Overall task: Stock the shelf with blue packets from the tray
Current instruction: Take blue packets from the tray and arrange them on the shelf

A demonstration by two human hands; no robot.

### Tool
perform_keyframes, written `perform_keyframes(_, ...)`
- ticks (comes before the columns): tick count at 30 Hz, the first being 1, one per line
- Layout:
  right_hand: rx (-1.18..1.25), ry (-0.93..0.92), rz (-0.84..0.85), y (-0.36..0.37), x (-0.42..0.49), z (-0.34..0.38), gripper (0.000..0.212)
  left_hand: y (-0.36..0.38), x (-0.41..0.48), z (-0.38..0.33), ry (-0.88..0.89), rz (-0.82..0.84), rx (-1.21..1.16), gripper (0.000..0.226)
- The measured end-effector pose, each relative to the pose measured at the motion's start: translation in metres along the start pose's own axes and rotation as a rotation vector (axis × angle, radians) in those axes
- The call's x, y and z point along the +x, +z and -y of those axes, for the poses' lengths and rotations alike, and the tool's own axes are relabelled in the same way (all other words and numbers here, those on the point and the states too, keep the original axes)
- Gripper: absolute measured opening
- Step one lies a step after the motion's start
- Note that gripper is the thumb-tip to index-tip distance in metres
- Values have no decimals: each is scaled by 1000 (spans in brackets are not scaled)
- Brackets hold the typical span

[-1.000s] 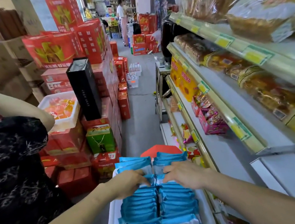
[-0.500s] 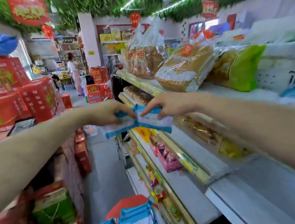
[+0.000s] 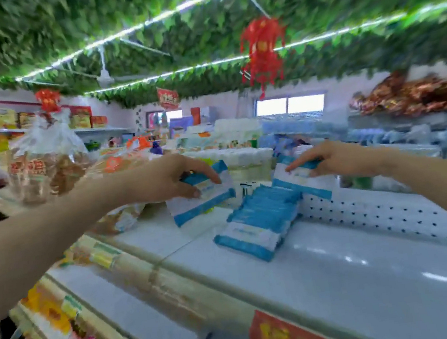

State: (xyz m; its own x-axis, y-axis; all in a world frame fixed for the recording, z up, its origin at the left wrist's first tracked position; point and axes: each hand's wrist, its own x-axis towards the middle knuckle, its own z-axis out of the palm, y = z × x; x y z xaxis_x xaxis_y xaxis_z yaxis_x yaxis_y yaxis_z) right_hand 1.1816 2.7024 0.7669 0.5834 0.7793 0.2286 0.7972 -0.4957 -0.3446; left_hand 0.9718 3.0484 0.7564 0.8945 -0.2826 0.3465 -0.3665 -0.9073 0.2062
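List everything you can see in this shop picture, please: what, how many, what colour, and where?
Row of packets: count unclear, blue and white, lying on the top shelf.
Held packets: two, blue and white, one left of the row, one at its far end.
Top shelf: one, white, centre right.
Bagged bread: several clear bags, brown, left.
Hanging ornaments: at least two, red, under the ceiling.
Leaf ceiling: green, overhead.
Left hand: gripping one packet.
Right hand: gripping the other.

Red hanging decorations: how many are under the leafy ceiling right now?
3: a large lantern-like one right of centre, a smaller one at left, and a red banner between them. More may hang out of view.
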Motion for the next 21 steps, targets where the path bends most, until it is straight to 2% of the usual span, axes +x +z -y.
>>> perform_keyframes(5,-33,173,-29,10,-37,-79,56,29,48,-18,39,76,-38,39)
perform_keyframes(10,-8,233,-14,37,-27,-103,58,50,77,-22,13,147,-85,42)
perform_keyframes(17,-27,201,60,50,-10,-107,59,62,96,-17,9,185,-145,40)
perform_keyframes(21,-160,126,43,44,-15,-104,51,61,111,-18,29,154,-192,42)
